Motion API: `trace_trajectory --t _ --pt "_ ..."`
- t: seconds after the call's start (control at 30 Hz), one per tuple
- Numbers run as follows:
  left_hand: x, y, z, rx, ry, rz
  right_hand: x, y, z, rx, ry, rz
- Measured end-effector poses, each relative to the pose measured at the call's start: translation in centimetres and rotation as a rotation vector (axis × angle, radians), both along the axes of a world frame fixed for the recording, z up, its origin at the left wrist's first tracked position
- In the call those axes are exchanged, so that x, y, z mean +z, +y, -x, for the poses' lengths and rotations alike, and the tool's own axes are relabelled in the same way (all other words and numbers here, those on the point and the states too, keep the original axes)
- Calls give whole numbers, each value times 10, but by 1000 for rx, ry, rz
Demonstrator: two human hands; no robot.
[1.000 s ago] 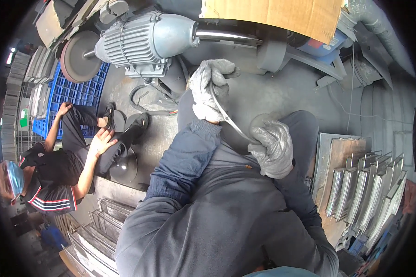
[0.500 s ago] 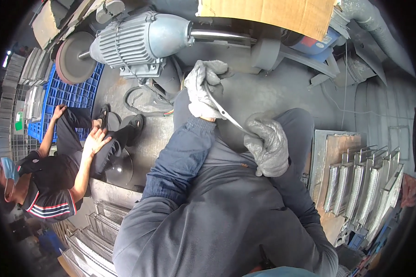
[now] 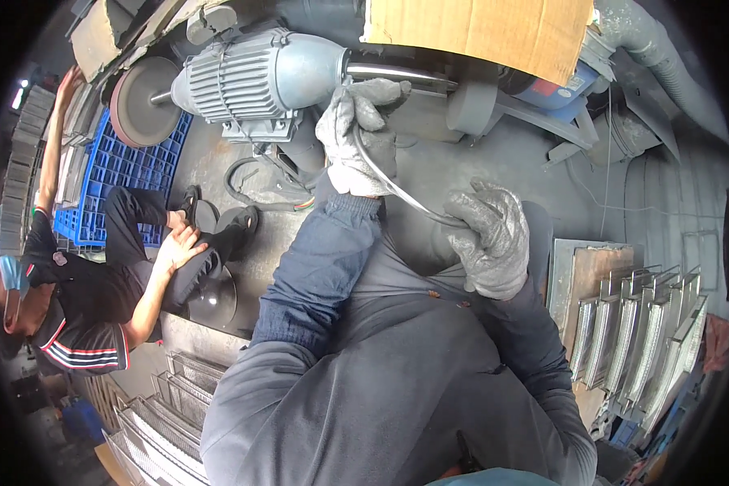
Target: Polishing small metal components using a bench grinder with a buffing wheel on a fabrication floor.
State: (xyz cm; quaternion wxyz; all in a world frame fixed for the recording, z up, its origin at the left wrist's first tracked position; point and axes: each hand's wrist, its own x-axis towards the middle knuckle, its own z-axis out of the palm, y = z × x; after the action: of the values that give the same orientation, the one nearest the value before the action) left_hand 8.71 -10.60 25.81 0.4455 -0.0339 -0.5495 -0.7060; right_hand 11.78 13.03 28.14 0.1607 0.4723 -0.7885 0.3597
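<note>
Both of my hands wear grey work gloves and hold one thin curved metal strip [image 3: 401, 193] between them. My left hand [image 3: 358, 134] grips its upper end close to the shiny spindle [image 3: 397, 73] of a grey electric motor [image 3: 259, 77]. My right hand [image 3: 486, 235] is closed on the strip's lower end, nearer my body. The strip bows between the two gloves. A brown round polishing wheel [image 3: 138, 101] sits on the motor's left end. The right end of the spindle is hidden behind a cardboard sheet [image 3: 478, 28].
A person in dark clothes sits on the floor at the left [image 3: 97, 283], one hand [image 3: 178, 247] on a knee, by a blue plastic crate [image 3: 113, 174]. Stacked metal frames stand at the right [image 3: 640, 340] and lower left [image 3: 162, 413]. A grey duct [image 3: 664, 65] runs at upper right.
My hands have lifted the strip toward the motor spindle, the left hand now close beside it. The seated person's far arm has stretched upward.
</note>
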Motion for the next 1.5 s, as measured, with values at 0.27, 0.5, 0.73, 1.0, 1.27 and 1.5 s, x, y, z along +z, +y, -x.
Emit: trace_trajectory --t 0.27,0.5,0.73,1.0,1.27,1.5 --pt "9 3 -1 325 -152 365 8 -10 1 -99 14 46" --pt "-11 3 3 -78 -12 -185 7 -13 3 -124 50 77" --pt "-25 -1 4 118 -148 107 13 -18 -2 -165 34 35" --pt "-21 -3 2 -3 -192 47 -41 -4 2 -198 -423 419" --pt "-73 -8 15 318 -287 752 -78 31 18 -98 -847 695" --pt "-33 18 8 41 -556 266 -98 33 24 -186 -890 818"
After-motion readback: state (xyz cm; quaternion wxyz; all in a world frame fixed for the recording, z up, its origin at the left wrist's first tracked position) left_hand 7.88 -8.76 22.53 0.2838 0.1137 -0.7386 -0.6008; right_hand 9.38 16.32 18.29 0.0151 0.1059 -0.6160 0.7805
